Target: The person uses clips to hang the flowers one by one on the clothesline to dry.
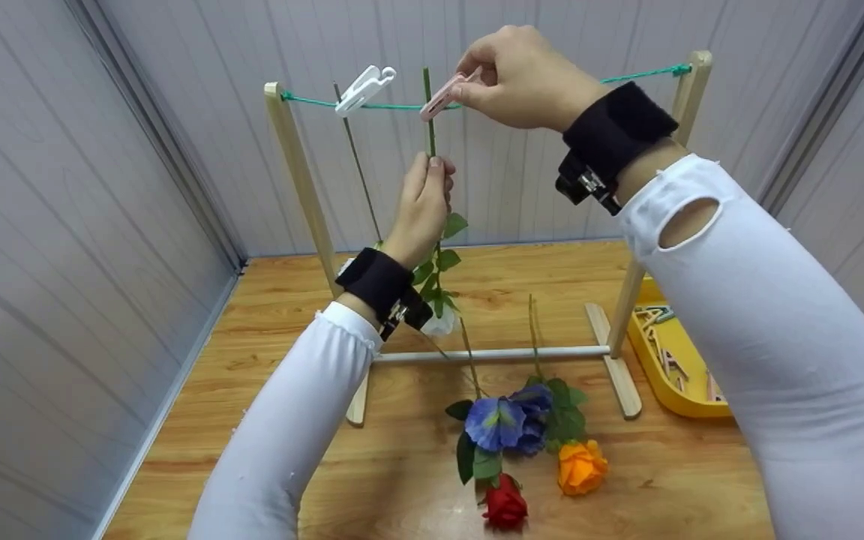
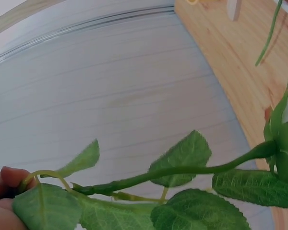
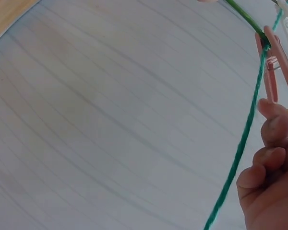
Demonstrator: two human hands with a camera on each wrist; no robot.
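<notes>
Grey panelled walls (image 1: pixel 64 225) close in a light wooden worktop (image 1: pixel 267 360), on which stands one wooden drying frame with two upright posts (image 1: pixel 301 187) and a white crossbar (image 1: pixel 492 354) at its foot. One thin green cord (image 1: pixel 394 106) runs between the post tops. At the worktop's right edge sits one yellow plastic tray (image 1: pixel 676 397) holding several clothes pegs (too many overlap to count).

The right hand (image 1: pixel 526 75) is up at the cord, thumb and fingers pinching one pink plastic clothes peg (image 1: pixel 443 97), whose tip sits where the cord meets the green stem of an artificial white flower (image 1: pixel 430 112). Directly below, the left hand (image 1: pixel 424 206) grips that same stem, holding it upright with the leaves and white bloom hanging down behind the wrist.

Left of the pink peg, one white plastic peg (image 1: pixel 364 88) already clamps a second thin stem (image 1: pixel 357 165) to the cord. Three more artificial flowers lie on the worktop in front of the frame: one blue (image 1: pixel 503 424), one orange (image 1: pixel 582 466), one red (image 1: pixel 505 504).
</notes>
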